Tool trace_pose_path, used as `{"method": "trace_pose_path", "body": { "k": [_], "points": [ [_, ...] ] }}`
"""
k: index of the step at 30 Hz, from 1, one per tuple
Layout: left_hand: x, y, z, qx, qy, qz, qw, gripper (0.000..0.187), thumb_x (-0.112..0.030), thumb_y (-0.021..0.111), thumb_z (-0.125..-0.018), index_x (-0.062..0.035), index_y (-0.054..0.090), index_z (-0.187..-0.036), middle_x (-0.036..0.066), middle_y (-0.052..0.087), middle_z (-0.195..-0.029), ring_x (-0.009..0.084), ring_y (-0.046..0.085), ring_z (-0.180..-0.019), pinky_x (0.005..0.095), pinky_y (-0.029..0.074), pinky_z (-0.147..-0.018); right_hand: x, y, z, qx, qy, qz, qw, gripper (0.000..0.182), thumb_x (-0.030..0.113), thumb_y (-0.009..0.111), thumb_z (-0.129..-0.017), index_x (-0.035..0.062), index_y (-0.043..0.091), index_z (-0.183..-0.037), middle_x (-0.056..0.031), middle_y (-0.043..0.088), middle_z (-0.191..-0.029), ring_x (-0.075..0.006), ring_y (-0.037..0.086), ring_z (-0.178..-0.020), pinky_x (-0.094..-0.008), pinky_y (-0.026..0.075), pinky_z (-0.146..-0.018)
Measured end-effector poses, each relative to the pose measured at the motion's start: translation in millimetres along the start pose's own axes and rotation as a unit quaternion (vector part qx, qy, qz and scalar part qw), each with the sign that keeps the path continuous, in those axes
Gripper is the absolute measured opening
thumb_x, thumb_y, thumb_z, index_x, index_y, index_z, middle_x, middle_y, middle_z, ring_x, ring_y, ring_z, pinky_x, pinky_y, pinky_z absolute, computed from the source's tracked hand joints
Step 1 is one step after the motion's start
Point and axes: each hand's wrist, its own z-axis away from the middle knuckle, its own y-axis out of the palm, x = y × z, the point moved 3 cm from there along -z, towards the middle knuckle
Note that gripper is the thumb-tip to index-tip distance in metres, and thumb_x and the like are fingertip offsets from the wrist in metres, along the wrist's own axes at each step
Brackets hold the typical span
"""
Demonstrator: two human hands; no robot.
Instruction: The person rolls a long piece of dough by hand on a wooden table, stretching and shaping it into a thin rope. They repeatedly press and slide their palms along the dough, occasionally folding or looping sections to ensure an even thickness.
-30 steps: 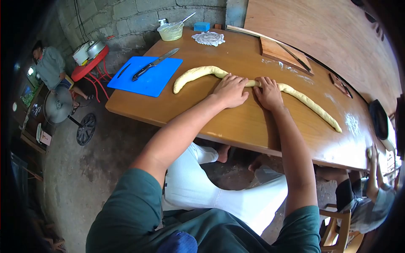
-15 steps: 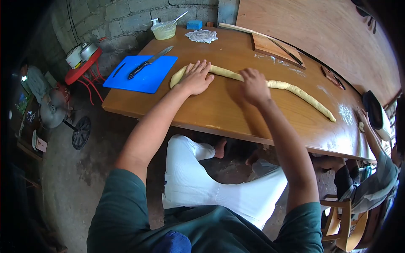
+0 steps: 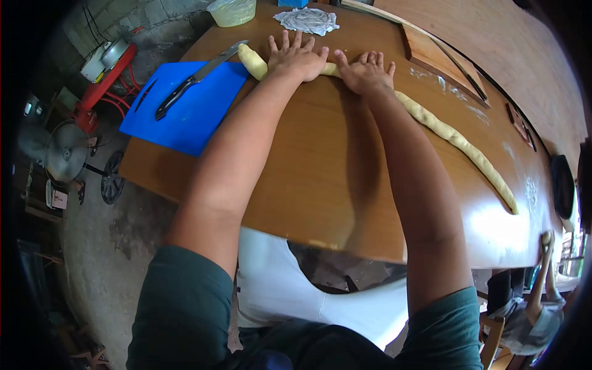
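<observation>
A long rope of pale dough (image 3: 453,137) lies across the wooden table (image 3: 308,185), its thicker end at the left and its thin end trailing to the right. My left hand (image 3: 298,58) is flat on the dough near the left end, fingers spread. Beside it, my right hand (image 3: 368,73) presses on the rope with its fingers apart. Both palms hide the stretches of dough under them. To the left, a black-handled knife (image 3: 197,79) rests on a blue cutting board (image 3: 179,126), the blade tip close to the dough's left end.
A plastic bowl (image 3: 233,12) and a crumpled white cloth (image 3: 307,22) are at the back. A wooden board (image 3: 441,55) with a dark stick lies at the far right. Another person (image 3: 530,314) sits at the right end, hands at the table. A fan (image 3: 66,153) stands at left.
Both hands have pushed forward, away from me, rolling the dough toward the table's far side. My right hand has opened and come nearer the left. The view has tilted and shifted.
</observation>
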Motion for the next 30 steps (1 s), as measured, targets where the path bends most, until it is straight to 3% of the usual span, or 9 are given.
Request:
{"method": "trace_pose_path", "body": {
  "k": [3, 9, 14, 16, 19, 23, 25, 29, 30],
  "points": [
    [0.3, 10.2, -45.3, -0.012, -0.016, 0.017, 1.0, 0.076, -0.065, 0.027, -0.107, -0.0267, 0.024, -0.173, 0.004, 0.009, -0.182, 0.0302, 0.004, -0.168, 0.0567, 0.0, -0.134, -0.9, 4.5, -43.1, -0.034, -0.002, -0.002, 0.999, 0.101, 0.077, 0.021, -0.104, 0.0006, 0.021, -0.17, -0.0147, 0.019, -0.179, -0.0278, 0.009, -0.167, -0.0524, 0.005, -0.135],
    [-2.1, 16.7, -107.0, -0.166, 0.037, 0.059, 0.984, 0.072, -0.054, 0.041, -0.105, -0.0132, 0.042, -0.165, 0.013, 0.027, -0.177, 0.0348, 0.02, -0.165, 0.0561, 0.01, -0.134, 0.5, -1.2, -105.1, -0.167, -0.101, -0.024, 0.981, 0.075, 0.061, 0.039, -0.106, 0.0014, 0.051, -0.151, -0.0179, 0.051, -0.159, -0.0312, 0.04, -0.154, -0.0523, 0.024, -0.13],
    [-4.0, 22.1, -101.1, -0.125, 0.084, 0.06, 0.987, 0.07, -0.051, 0.04, -0.106, -0.0125, 0.044, -0.164, 0.011, 0.031, -0.176, 0.0342, 0.025, -0.163, 0.0546, 0.014, -0.134, 1.0, -1.1, -100.9, -0.155, -0.143, -0.051, 0.976, 0.065, 0.056, 0.041, -0.107, 0.0034, 0.061, -0.14, -0.0176, 0.06, -0.148, -0.0324, 0.052, -0.144, -0.0535, 0.034, -0.122],
    [-6.2, 20.3, -81.9, -0.075, 0.084, 0.062, 0.992, 0.069, -0.051, 0.039, -0.106, -0.0142, 0.043, -0.165, 0.01, 0.031, -0.176, 0.0342, 0.025, -0.163, 0.0547, 0.014, -0.134, -2.4, 7.5, -88.3, -0.094, -0.118, -0.03, 0.988, 0.067, 0.057, 0.037, -0.108, 0.0057, 0.058, -0.147, -0.0167, 0.056, -0.155, -0.0315, 0.047, -0.149, -0.0539, 0.032, -0.125],
    [-11.7, 11.4, -39.7, -0.033, 0.07, 0.04, 0.996, 0.068, -0.053, 0.035, -0.108, -0.0207, 0.037, -0.168, 0.008, 0.029, -0.177, 0.0336, 0.025, -0.163, 0.0574, 0.016, -0.133, -4.1, 11.9, -55.6, 0.016, -0.139, 0.002, 0.99, 0.076, 0.06, 0.025, -0.11, 0.0134, 0.035, -0.168, -0.0099, 0.029, -0.177, -0.0287, 0.026, -0.164, -0.0525, 0.018, -0.133],
    [-19.8, 1.2, 18.4, 0.006, 0.053, 0.01, 0.999, 0.067, -0.053, 0.031, -0.111, -0.02, 0.035, -0.169, 0.009, 0.027, -0.178, 0.0385, 0.025, -0.162, 0.0618, 0.019, -0.131, -6.9, -2.9, 4.8, 0.06, -0.13, 0.006, 0.99, 0.077, 0.06, 0.024, -0.11, 0.0132, 0.027, -0.171, -0.0076, 0.023, -0.179, -0.0291, 0.024, -0.164, -0.0527, 0.016, -0.134],
    [-20.9, -0.3, 50.6, -0.01, 0.073, -0.004, 0.997, 0.066, -0.053, 0.03, -0.111, -0.0188, 0.036, -0.168, 0.01, 0.029, -0.177, 0.0409, 0.032, -0.159, 0.0622, 0.025, -0.129, -11.5, -2.6, 37.0, 0.045, -0.129, -0.012, 0.991, 0.078, 0.06, 0.024, -0.111, 0.0114, 0.024, -0.171, -0.0082, 0.023, -0.179, -0.0331, 0.025, -0.164, -0.054, 0.019, -0.133],
    [-20.8, -1.7, 101.4, -0.058, 0.111, -0.001, 0.992, 0.065, -0.052, 0.035, -0.112, -0.0172, 0.04, -0.166, 0.014, 0.044, -0.169, 0.0417, 0.048, -0.149, 0.0597, 0.034, -0.123, -20.4, -14.4, 108.1, -0.032, -0.108, -0.004, 0.994, 0.091, 0.063, 0.034, -0.108, 0.0012, 0.01, -0.171, -0.0226, 0.016, -0.178, -0.0416, 0.032, -0.159, -0.052, 0.028, -0.13],
    [-21.4, -8.4, 113.6, -0.047, 0.117, -0.022, 0.992, 0.062, -0.05, 0.038, -0.111, -0.0169, 0.045, -0.163, 0.014, 0.051, -0.162, 0.0402, 0.051, -0.145, 0.0585, 0.036, -0.122, -29.1, -1.8, 109.7, -0.139, -0.136, 0.001, 0.981, 0.092, 0.061, 0.042, -0.107, -0.0047, 0.018, -0.167, -0.0309, 0.042, -0.164, -0.0438, 0.053, -0.145, -0.0494, 0.044, -0.12]
  ]
}}
